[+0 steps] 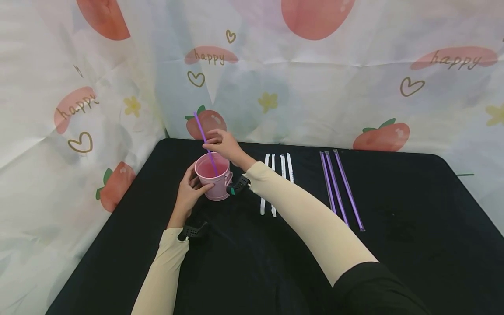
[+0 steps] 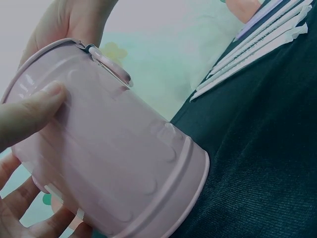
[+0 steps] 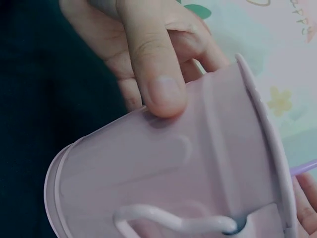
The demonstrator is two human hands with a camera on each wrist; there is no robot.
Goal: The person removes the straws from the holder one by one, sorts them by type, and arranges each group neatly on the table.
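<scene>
My left hand (image 1: pixel 186 194) grips the side of a small pink metal bucket (image 1: pixel 219 192), thumb on the near wall and fingers round the left side. The bucket stands upright on the black cloth, its pink handle (image 3: pixel 168 218) hanging down the side. Above the rim, my right hand (image 1: pixel 223 144) pinches a purple straw (image 1: pixel 200 126) between thumb and fingers. The straw leans to the left, with its lower end inside the bucket. In the right wrist view only a short piece of the straw (image 3: pixel 304 167) shows past the rim.
Several white paper-wrapped straws (image 1: pixel 263 206) lie right of the bucket, partly behind my right sleeve. Farther right are three purple straws (image 1: pixel 348 188) in clear wrappers. Black cloth (image 1: pixel 413 205) covers the table, and a printed curtain (image 1: pixel 315 96) hangs behind and at the left.
</scene>
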